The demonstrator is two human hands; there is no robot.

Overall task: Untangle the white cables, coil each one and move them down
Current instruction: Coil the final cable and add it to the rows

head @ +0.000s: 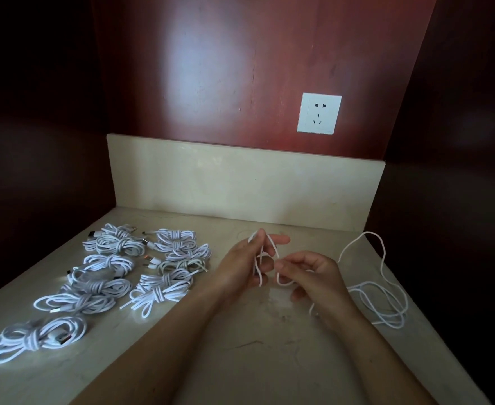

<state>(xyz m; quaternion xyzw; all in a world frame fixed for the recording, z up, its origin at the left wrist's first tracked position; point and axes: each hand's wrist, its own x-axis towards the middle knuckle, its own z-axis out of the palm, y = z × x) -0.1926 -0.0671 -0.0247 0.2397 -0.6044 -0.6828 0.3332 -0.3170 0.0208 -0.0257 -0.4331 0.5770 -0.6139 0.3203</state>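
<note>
Now both hands (pixel 244 266) winding white cable (pixel 382 290), coiled bundles (pixel 117 276) left

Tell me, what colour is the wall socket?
The wall socket is white; the head view shows it.

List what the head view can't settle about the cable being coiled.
Head view:
- Loose cable plug ends: not seen, maybe inside the left hand or right hand.
- Loops on that left hand: partly covered by it.
- Coiled bundles count: they overlap, glare-washed.
</note>
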